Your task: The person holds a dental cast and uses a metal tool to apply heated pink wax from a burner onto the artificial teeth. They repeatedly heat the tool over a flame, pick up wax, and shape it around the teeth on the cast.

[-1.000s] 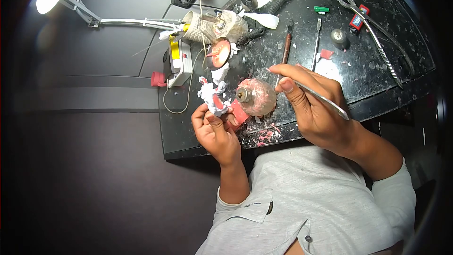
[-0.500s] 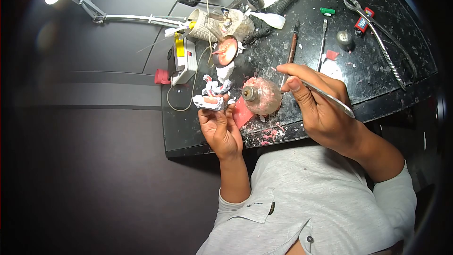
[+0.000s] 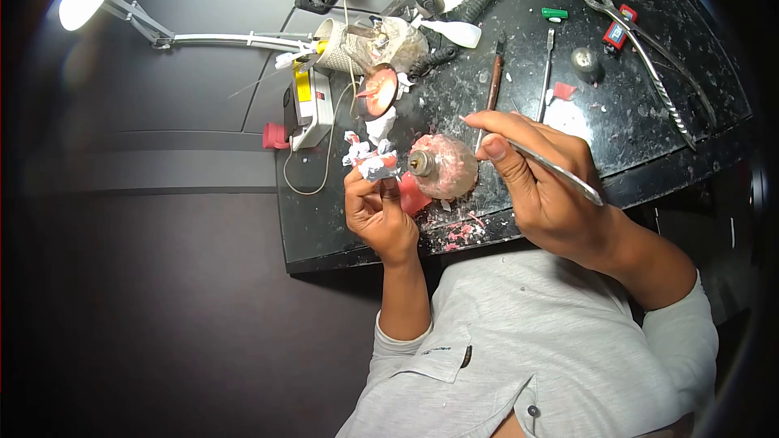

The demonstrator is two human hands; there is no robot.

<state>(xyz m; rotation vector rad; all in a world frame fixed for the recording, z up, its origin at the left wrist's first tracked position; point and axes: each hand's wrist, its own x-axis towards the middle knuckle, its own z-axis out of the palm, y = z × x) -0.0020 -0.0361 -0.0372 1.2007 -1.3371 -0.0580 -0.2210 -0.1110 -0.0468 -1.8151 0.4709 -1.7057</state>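
Between the thumb and fingers of my left hand point(image 3: 381, 215) is a white plaster piece with pink wax point(image 3: 378, 166). My right hand point(image 3: 556, 178) is closed around a thin metal tool point(image 3: 560, 169), whose flat end sticks out at the lower right. A round glass burner point(image 3: 450, 169), spotted with pink, stands between my hands with its metal neck towards the left. Just behind the left-hand piece lies another white and pink lump point(image 3: 355, 148). A pink wax sheet point(image 3: 414, 193) lies between my left hand and the burner.
A dish of pink wax point(image 3: 378, 91), a mesh cup point(image 3: 333, 47) and a white box point(image 3: 315, 109) stand at the back left. Towards the right lie a brown-handled tool point(image 3: 496, 81), a metal spatula point(image 3: 548, 73), a metal cup point(image 3: 585, 63) and large pliers point(image 3: 649, 65).
My left hand has turned the white and pink piece and raised its thumb against it. The right hand keeps its hold on the tool. The whole view has shifted slightly.
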